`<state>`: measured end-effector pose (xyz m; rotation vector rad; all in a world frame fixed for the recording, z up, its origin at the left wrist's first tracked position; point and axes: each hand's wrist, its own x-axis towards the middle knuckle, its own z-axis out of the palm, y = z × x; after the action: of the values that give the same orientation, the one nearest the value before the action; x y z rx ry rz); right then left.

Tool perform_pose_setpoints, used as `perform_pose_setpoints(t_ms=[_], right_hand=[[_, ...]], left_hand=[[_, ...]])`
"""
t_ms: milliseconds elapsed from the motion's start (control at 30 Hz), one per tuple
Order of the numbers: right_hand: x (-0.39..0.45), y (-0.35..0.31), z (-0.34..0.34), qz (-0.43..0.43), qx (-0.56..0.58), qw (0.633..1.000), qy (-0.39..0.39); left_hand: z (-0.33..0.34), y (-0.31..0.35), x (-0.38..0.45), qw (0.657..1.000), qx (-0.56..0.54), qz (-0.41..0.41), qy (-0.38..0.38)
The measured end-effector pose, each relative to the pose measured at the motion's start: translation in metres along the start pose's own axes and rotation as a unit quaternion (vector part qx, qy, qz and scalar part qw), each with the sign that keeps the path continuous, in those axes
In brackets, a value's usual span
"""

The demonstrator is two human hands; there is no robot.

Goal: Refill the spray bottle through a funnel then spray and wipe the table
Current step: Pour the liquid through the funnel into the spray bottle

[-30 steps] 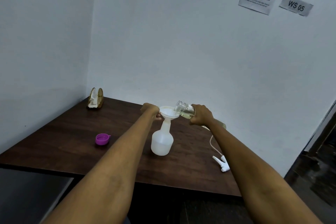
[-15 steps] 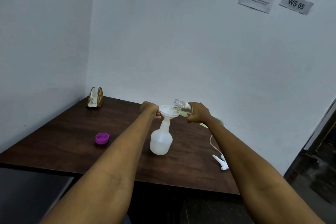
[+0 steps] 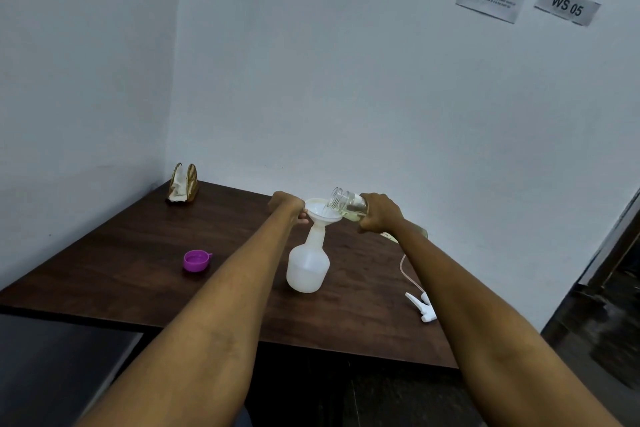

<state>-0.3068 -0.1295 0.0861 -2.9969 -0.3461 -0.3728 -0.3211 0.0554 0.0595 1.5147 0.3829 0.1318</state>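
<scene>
A white translucent spray bottle [image 3: 307,263] stands on the dark wooden table [image 3: 145,253] with a white funnel [image 3: 320,210] in its neck. My left hand [image 3: 287,204] pinches the funnel's left rim. My right hand [image 3: 379,211] grips a clear refill bottle [image 3: 348,204] of pale yellow liquid, tilted on its side with its open mouth over the funnel bowl. The white spray head [image 3: 420,307] with its thin tube lies on the table to the right, apart from the spray bottle.
A purple cap [image 3: 196,261] lies on the table's left part. A wicker holder with a white cloth [image 3: 183,184] stands in the far corner by the walls. The table's front edge runs below my forearms; a doorway is at right.
The refill bottle has tipped a little further over the funnel. The view has shifted slightly; my left hand stays on the funnel rim.
</scene>
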Motion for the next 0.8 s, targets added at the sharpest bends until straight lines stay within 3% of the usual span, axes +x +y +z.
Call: perform_pose_setpoints(t_ms=[800], right_hand=[[-0.0062, 0.0072, -0.0034, 0.020, -0.004, 1.000, -0.007]], left_hand=[[-0.0020, 0.0003, -0.0036, 1.000, 0.020, 0.009, 0.018]])
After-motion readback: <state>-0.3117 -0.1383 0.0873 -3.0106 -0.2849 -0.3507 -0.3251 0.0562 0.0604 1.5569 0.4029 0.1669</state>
